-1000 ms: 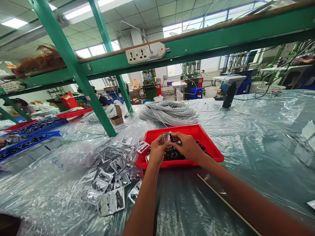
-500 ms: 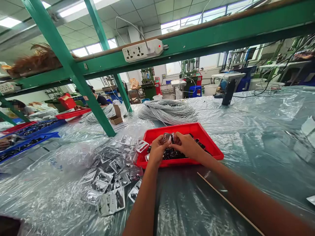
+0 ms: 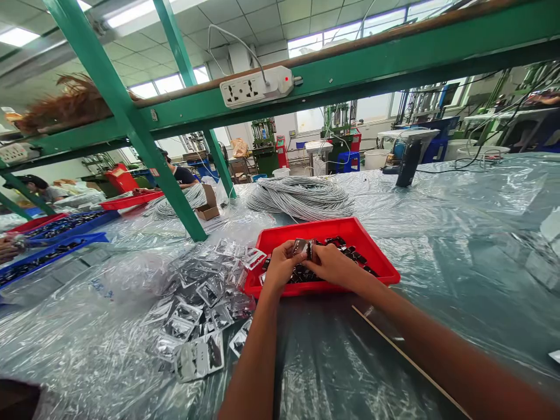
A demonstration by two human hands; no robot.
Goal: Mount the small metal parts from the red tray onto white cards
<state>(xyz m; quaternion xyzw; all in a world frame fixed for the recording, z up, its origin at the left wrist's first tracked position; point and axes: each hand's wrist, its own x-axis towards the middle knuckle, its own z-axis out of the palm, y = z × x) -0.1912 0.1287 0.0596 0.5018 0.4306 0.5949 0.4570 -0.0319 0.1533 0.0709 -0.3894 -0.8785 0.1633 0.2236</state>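
Both hands are over a red tray (image 3: 376, 256) that holds many small black pieces (image 3: 301, 274). Between them is a small clear-and-silver plastic bag (image 3: 301, 247) with something dark at it. My left hand (image 3: 282, 265) grips the bag's left side, thumb across its front. My right hand (image 3: 330, 263) is closed at the bag's right edge, fingertips pinched together; whether a black piece is in them is hidden. Left of the tray lies a heap of similar silver bags (image 3: 210, 291), some overlapping the tray's rim.
Behind the tray is a coil of grey cable (image 3: 301, 197). A green post (image 3: 175, 204) rises at left, with a power strip (image 3: 258, 87) on the beam above. A black upright device (image 3: 408, 163) stands at the back right. At far left, another person's hand (image 3: 7, 248) is near blue trays (image 3: 52, 256).
The right hand's fingers have drawn closer together and lower at the bag's right edge. The bag stays between the hands, and the view has shifted slightly.
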